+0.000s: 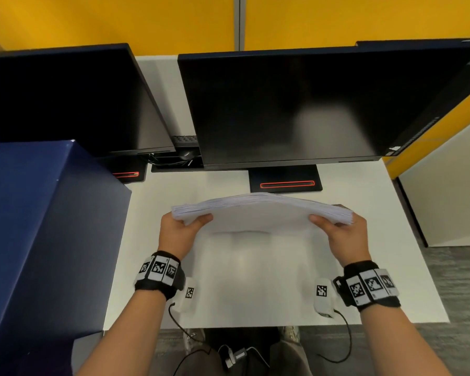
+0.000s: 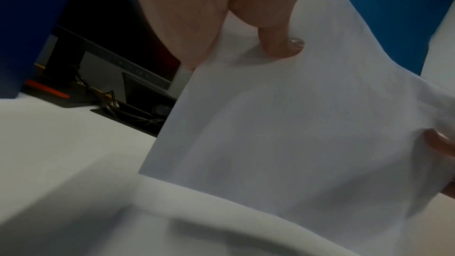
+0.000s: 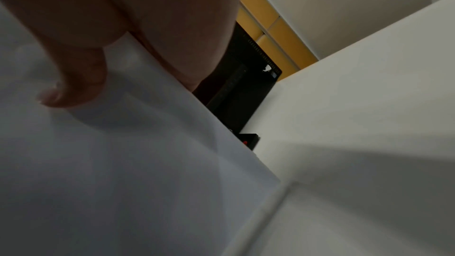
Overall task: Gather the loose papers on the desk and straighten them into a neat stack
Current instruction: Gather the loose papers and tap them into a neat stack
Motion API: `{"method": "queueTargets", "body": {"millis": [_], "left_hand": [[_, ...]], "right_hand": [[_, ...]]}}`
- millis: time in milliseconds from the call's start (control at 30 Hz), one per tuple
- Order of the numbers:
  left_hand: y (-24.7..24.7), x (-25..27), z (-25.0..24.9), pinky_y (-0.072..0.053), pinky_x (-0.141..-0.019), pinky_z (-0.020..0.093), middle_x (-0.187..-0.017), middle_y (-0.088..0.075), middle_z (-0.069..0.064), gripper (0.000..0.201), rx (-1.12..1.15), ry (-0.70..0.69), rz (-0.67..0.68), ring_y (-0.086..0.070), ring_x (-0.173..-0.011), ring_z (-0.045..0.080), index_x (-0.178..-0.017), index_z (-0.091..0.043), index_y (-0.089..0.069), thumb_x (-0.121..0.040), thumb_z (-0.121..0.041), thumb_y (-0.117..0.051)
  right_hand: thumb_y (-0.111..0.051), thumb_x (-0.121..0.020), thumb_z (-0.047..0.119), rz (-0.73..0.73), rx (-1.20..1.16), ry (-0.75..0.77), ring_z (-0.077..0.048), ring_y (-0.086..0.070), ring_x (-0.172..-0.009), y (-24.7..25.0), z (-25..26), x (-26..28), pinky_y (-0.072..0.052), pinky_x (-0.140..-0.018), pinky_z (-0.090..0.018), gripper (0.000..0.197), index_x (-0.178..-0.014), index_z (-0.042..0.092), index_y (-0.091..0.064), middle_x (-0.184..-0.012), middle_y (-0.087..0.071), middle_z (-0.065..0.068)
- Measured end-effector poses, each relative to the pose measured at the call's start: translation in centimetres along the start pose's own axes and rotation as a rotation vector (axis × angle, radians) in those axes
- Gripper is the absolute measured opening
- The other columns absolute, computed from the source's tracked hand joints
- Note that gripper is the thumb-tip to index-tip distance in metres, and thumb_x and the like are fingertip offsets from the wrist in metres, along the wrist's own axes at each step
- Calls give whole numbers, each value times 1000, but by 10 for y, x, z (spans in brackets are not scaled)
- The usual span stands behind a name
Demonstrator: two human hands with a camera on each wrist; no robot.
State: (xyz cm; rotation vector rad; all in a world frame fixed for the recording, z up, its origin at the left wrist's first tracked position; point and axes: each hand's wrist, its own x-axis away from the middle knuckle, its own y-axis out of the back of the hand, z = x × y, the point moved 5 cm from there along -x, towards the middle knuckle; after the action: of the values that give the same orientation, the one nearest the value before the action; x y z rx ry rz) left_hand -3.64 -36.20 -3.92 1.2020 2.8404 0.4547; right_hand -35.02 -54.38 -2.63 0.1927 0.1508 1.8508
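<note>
A thick stack of white papers stands on edge on the white desk, upright and bowed slightly, its top edges facing me. My left hand grips its left end, thumb on the near face. My right hand grips the right end the same way. In the left wrist view the near sheet fills the frame with my thumb pressed on it. The right wrist view shows the paper face and my right thumb on it. The fingers behind the stack are hidden.
Two dark monitors stand at the back of the desk, their bases just behind the stack. A tall dark blue box borders the desk on the left. The desk's right edge drops to carpet.
</note>
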Motion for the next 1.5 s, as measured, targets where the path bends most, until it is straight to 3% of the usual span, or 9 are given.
{"method": "queueTargets", "body": {"millis": [200,367,500,633,800,1000,1166,1366,1500], "left_hand": [[-1,13,16,-58,-83,36,-88,-76,-5,31,42,94,-19,-71,-82,7,-95,-15,-73,-68,-19,-89],[-3,22,-8,-49,-86,24,-97,-73,-2,33,231,22,-136,-65,-91,3,-111,-14,-63,-90,-40,-62],[-5,20,-10,-49,-83,30,-94,-73,5,14,253,111,-242,-65,-82,7,-94,-14,-68,-93,-28,-64],[-3,14,-1,-52,-88,25,-99,-70,-3,34,126,61,-94,-66,-90,4,-113,-14,-63,-83,-2,-74],[5,13,-25,-49,-58,11,-78,-67,-4,25,-26,107,-98,-62,-74,18,-80,-22,-66,-69,-19,-88],[-20,9,-159,-48,-63,13,-71,-69,-13,24,-396,-430,200,-64,-70,4,-78,-29,-72,-67,-45,-85],[-4,3,-174,-52,-65,20,-74,-70,-15,37,-697,-440,344,-64,-73,2,-88,-31,-73,-63,-57,-81],[11,1,-106,-55,-81,23,-96,-77,-9,48,92,-110,271,-72,-93,8,-101,-15,-71,-58,-6,-89],[-21,9,-71,-57,-75,23,-87,-78,-12,41,207,-61,110,-73,-86,6,-90,-26,-73,-62,0,-90]], "right_hand": [[-85,-72,17,31,-7,-63,1,-69,-81,-5,-14,14,-54,-77,-16,26,-93,20,-71,-86,-76,13],[-77,-68,43,-60,-177,-31,3,-63,-83,-10,1,21,-50,-78,-11,42,-100,20,-64,-95,-67,5],[-71,-82,43,-200,-134,-96,-8,-58,-72,-15,3,12,-45,-75,-23,32,-88,13,-65,-80,-63,3],[-64,-88,45,-256,-104,-157,-14,-53,-69,-16,-2,6,-46,-75,-32,31,-80,14,-63,-71,-59,4],[-84,-71,24,-1,156,-21,3,-60,-79,-1,20,5,-49,-80,-24,26,-88,18,-66,-88,-67,6],[-78,-75,41,390,680,290,-12,-66,-86,-43,89,11,-52,-77,-29,39,-112,34,-67,-95,-73,10],[-77,-81,19,331,299,221,1,-67,-73,-66,108,13,-51,-63,-17,14,-89,30,-74,-75,-73,18],[-79,-76,4,93,-94,81,7,-70,-74,-46,77,12,-52,-67,-10,23,-87,23,-74,-78,-75,24],[-77,-78,1,96,-150,50,0,-73,-79,-52,55,11,-55,-69,-13,21,-91,17,-74,-84,-77,17]]}}
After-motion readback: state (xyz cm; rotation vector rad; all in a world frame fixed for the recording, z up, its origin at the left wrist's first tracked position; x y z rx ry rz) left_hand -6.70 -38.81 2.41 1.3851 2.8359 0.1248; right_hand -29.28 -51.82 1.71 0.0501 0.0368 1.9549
